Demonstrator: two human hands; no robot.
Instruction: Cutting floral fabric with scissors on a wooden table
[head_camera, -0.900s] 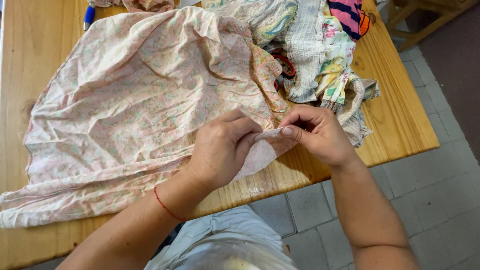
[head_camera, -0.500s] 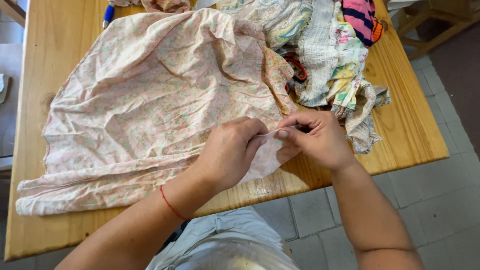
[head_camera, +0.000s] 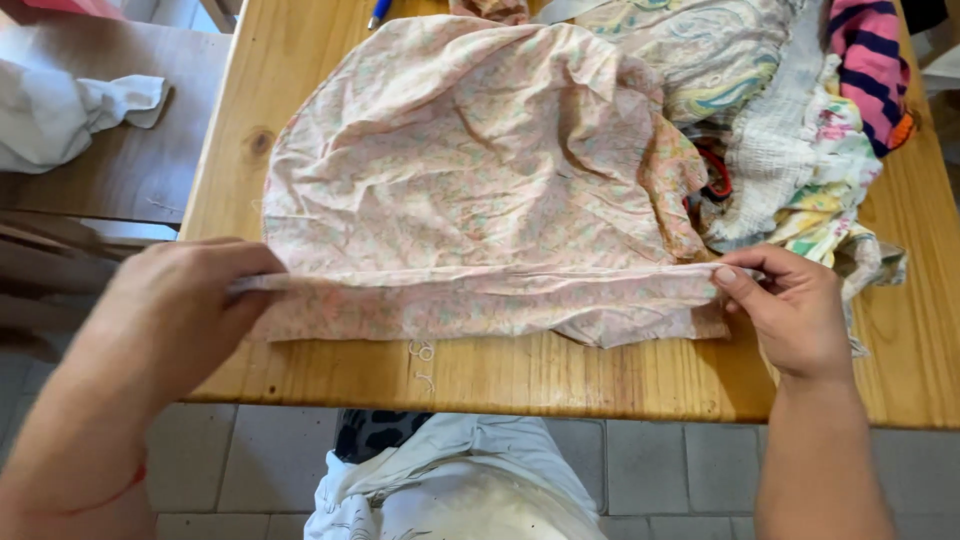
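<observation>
Stretching near hem of crumpled pale-pink floral cotton garment (head_camera: 470, 190) taut along wooden table (head_camera: 900, 370) | left hand (head_camera: 175, 310), right hand (head_camera: 795, 310) now far apart, earlier together mid-edge | each grip pinching hem | edge straightened, readied for folding

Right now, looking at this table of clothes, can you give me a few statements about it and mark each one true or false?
1. Both hands pinch the near edge of the pink floral cloth. True: left hand, right hand.
2. That edge is pulled straight between the hands. True.
3. The table is glass. False: it is wood.
4. The clothes pile lies left of the pink cloth. False: it lies to the right.
5. A striped garment sits in the pile. True.
</observation>
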